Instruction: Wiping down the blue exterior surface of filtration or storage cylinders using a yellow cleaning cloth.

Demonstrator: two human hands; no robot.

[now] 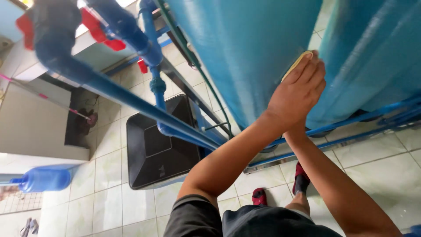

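Left hand (298, 90) lies flat, fingers together, pressing a thin yellow cloth or sponge (297, 62) against the side of a big blue tank (245, 48); grip is a flat press, not a closed fist, with the pad pinched between palm and tank wall and only its upper edge showing above the fingertips. The right hand itself is hidden behind the left wrist, only its forearm showing as it crosses up from lower right, so cannot tell whether its grip is closed or loose, or whether it touches anything. Second blue tank (372, 52) stands just beside the first on the right, a narrow gap between them. Both tanks closed-sided, contents not visible. Below the tanks, thin blue pipes (351, 127) run across, above a metal rail on the tiled floor (105, 175). Left of the first tank, thick blue pipework (109, 87) slants across the view with red valve handles (94, 24) near the top. Under it a black square bin or tub (158, 145) sits on the floor, its surface dark, nothing seen in it. Blue water jug (44, 179) lies at far left, contents not readable. Person's feet in red footwear (258, 196) stand near the tank base, dark shorts at bottom edge.
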